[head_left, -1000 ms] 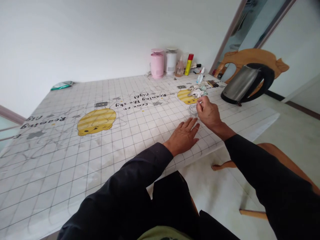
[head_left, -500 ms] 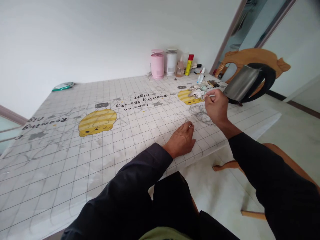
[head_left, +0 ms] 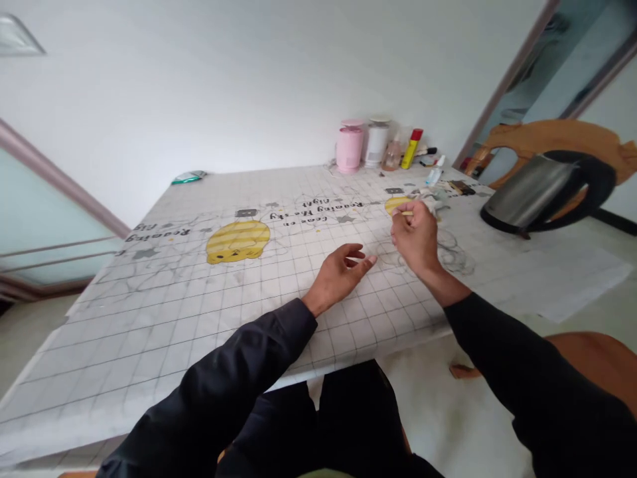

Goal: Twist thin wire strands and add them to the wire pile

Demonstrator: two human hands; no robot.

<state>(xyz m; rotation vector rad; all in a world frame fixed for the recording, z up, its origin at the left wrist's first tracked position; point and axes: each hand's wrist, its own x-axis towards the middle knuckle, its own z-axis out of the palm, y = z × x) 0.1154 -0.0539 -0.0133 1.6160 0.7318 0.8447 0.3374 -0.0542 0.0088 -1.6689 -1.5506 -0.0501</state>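
Observation:
My left hand [head_left: 339, 275] is just over the checked tablecloth [head_left: 199, 325], its thumb and fingers apart and nothing visible between them. To its right, my right hand [head_left: 417, 238] is closed in a pinch; what it holds, if anything, is too small to make out. Loose loops of thin grey wire or thread [head_left: 455, 253] lie on the cloth beside and behind my right hand. A crumpled whitish cloth [head_left: 434, 199] is partly hidden behind that hand.
An electric kettle [head_left: 527, 192] stands at the right, near a wooden chair [head_left: 582, 143]. Along the wall are a pink container [head_left: 350, 149], a white container [head_left: 377, 143], a bottle [head_left: 391, 156] and a yellow can [head_left: 412, 150]. A green packet [head_left: 189, 177] lies far left.
The view has turned left. My left hand has lifted and its fingers have spread. My right hand has moved away from the crumpled cloth, toward my left hand, still pinched.

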